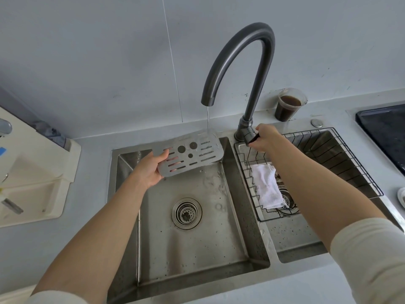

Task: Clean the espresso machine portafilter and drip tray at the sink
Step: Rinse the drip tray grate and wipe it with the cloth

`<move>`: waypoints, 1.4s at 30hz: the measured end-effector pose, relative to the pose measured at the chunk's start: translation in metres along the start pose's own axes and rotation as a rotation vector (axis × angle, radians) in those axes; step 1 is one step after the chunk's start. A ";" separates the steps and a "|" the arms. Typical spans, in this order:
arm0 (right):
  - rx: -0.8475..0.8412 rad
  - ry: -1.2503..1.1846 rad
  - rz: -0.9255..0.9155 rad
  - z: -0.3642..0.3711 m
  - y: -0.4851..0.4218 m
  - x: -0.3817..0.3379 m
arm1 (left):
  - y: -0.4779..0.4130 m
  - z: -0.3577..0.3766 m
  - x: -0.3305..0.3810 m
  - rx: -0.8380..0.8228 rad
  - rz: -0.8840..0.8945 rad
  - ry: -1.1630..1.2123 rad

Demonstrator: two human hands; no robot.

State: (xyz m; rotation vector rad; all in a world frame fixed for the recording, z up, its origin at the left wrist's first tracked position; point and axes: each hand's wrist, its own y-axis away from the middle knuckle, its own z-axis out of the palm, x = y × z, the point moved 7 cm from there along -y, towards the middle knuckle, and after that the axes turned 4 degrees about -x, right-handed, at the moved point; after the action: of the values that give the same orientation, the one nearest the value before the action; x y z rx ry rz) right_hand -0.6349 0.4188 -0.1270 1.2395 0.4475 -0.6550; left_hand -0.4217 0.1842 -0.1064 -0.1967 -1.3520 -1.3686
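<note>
The person is standing at a double sink (197, 244) set into a pale desk (65, 249). The left grip (151, 170) is holding the drip tray grate (184, 160) by its left end, thumb lying on top and fingers curling underneath, where they are showing pink through the slots. The grate is hanging tilted over the back of the left basin, above and behind the drain (186, 213). A thin water stream (207, 119) is falling from the curved faucet (260, 84) and striking the right part of the grate, then dripping off its lower edge into the basin.

The right grip (266, 139) is closing around the dark faucet handle (252, 138) at the base of the faucet, between the two basins. A wire basket (359, 163) is sitting in the right basin with a white cloth (266, 187) lying inside it. A clear cup (288, 105) of dark liquid is standing on the desk behind the basket. A cream machine (32, 172) is resting at the far left, and a black cooktop (385, 132) is showing at the right edge.
</note>
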 end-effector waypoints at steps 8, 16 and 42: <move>0.000 0.033 -0.014 0.000 0.005 0.000 | 0.000 0.001 0.005 -0.060 0.054 0.076; 0.016 0.072 -0.029 -0.002 0.002 -0.002 | -0.003 0.011 0.000 -0.122 0.047 0.093; 0.054 0.271 -0.075 0.000 0.033 -0.008 | -0.026 0.090 -0.027 -0.278 -0.060 0.126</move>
State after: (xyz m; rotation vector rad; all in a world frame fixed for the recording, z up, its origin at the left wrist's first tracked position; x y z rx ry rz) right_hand -0.6192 0.4261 -0.0983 1.3740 0.7073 -0.5668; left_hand -0.4823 0.2601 -0.1129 -0.2528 -1.0688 -1.5912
